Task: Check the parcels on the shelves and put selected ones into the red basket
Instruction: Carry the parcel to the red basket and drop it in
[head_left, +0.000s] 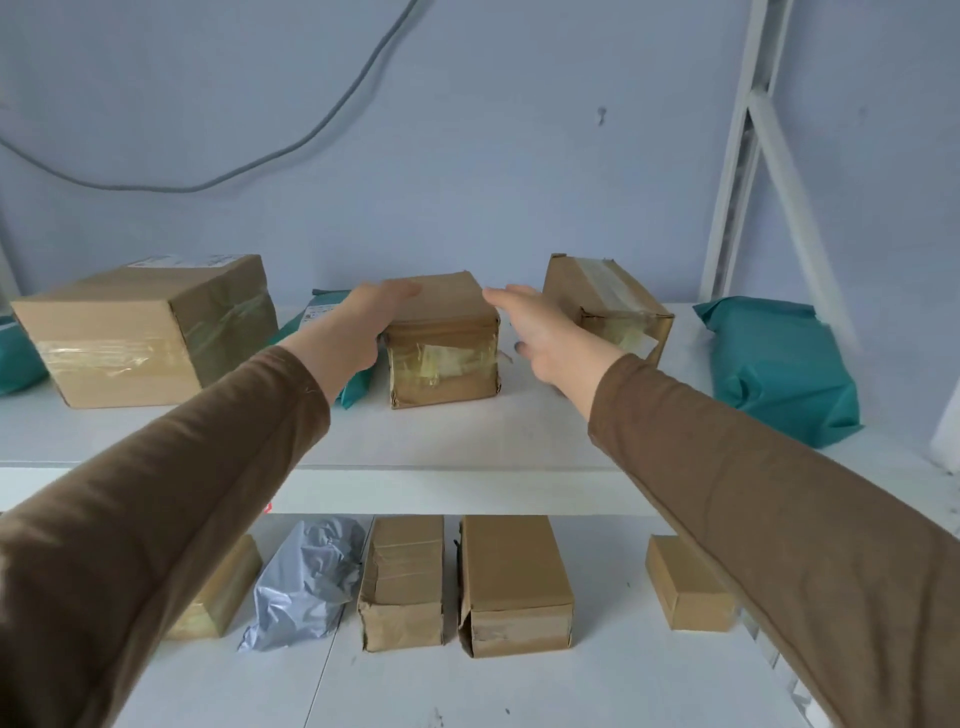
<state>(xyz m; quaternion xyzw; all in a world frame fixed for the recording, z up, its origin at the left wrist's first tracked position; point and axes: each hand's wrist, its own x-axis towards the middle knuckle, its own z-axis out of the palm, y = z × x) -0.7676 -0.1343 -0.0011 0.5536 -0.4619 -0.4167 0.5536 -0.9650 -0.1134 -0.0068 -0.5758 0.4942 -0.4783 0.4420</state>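
A small taped cardboard box (444, 353) stands in the middle of the upper white shelf (467, 441). My left hand (358, 327) grips its left side, fingers over the top edge and thumb at the front corner. My right hand (545, 338) is open just to the right of the box, fingers spread, not touching it. Both arms wear brown sleeves. The red basket is not in view.
On the upper shelf: a large box (150, 327) at left, a tilted taped box (608, 301) behind my right hand, teal bags (779, 369) at right and behind the left hand. Lower shelf holds several boxes (514, 582) and a grey bag (306, 577). A white upright (737, 156) stands at right.
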